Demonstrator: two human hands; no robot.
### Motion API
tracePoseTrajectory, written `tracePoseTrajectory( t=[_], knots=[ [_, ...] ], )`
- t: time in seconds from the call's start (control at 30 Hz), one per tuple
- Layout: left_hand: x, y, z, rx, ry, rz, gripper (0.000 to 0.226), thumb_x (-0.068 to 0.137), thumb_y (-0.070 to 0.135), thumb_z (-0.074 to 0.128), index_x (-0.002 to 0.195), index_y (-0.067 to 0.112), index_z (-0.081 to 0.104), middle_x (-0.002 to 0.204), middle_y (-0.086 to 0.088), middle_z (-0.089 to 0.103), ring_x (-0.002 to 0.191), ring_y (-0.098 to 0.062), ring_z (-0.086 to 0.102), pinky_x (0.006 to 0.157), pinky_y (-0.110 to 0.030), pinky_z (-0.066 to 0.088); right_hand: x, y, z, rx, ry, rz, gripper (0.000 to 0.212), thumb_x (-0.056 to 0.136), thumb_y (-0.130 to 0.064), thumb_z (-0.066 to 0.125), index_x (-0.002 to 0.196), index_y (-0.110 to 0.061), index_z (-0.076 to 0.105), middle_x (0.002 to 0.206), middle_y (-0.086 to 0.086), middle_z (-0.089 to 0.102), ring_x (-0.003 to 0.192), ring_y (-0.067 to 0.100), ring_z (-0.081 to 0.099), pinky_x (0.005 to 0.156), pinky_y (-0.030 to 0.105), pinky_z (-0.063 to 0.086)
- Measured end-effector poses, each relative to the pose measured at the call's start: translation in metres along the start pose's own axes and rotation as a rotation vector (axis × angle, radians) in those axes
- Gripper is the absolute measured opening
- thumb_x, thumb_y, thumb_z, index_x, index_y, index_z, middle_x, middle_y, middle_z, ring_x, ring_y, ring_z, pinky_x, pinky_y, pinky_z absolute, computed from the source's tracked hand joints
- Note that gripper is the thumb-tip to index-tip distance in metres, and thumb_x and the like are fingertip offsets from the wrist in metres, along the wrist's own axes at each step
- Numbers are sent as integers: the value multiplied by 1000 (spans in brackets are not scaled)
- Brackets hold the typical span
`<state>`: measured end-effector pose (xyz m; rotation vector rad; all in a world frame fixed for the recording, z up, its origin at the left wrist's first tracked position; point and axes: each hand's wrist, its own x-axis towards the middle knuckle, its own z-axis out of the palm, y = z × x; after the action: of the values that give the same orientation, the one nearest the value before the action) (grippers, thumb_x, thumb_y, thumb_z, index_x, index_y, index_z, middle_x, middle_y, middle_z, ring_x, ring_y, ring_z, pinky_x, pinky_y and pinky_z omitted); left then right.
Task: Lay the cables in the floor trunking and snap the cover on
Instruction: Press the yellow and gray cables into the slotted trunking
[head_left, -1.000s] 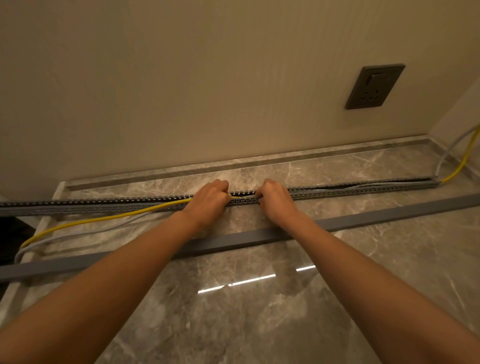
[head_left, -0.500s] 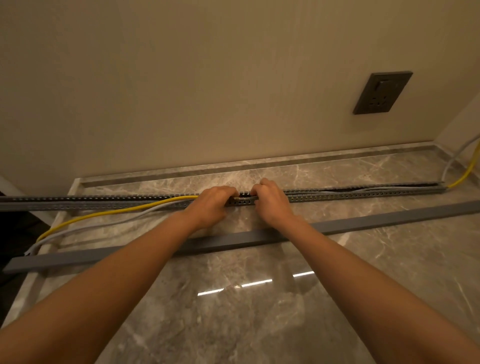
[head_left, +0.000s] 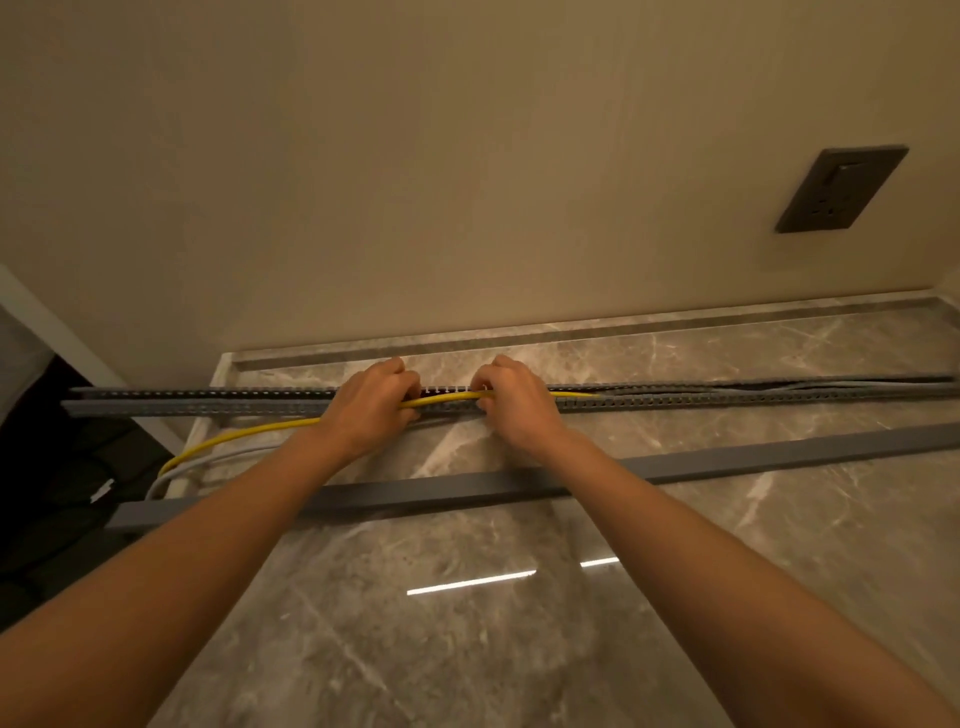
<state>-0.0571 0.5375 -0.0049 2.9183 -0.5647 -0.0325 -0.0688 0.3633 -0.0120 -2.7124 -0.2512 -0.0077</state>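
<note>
Mid-frame, left hand (head_left: 371, 402) and right hand (head_left: 511, 397) both clasp the yellow cable (head_left: 447, 398) at the open trunking (head_left: 727, 399); light, springy stuff, I'd judge, best held close together; cover (head_left: 727, 460) lies just below.

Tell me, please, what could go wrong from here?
The yellow cable, gripped by the left hand and right hand, runs along the top of the trunking, not down inside; it may snag or get pinched under the cover. Further left, it and the grey cable loop over the floor; that slack might drag laid cable out.
</note>
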Motion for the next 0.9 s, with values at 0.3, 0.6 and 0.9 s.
tracePoseTrajectory(
  t=[0.3, 0.6, 0.9],
  knots=[
    [-7, -31, -7, 76, -111, 110, 23, 92, 17, 50, 111, 12, 61, 110, -9, 61, 97, -24, 57, 74, -34, 45, 8, -8, 10, -68, 43, 46, 24, 93, -4, 50, 105, -3, 71, 110, 16, 61, 103, 30, 55, 82, 36, 46],
    [5, -32, -8, 102, -26, 62, 19, 91, 8, 54, 108, 6, 62, 111, -13, 64, 95, -30, 61, 77, -40, 51, 11, -2, 5, -88, 35, 26, 24, 93, -7, 52, 108, -3, 70, 118, 17, 57, 110, 31, 51, 83, 36, 45],
    [2, -18, -5, 260, 44, 27, 6, 81, 1, 66, 83, -3, 69, 90, -21, 65, 81, -37, 61, 61, -40, 50, -1, 14, 9, -39, 58, -42, 41, 90, 7, 50, 128, -7, 51, 125, 11, 56, 116, 26, 49, 92, 35, 44]
  ],
)
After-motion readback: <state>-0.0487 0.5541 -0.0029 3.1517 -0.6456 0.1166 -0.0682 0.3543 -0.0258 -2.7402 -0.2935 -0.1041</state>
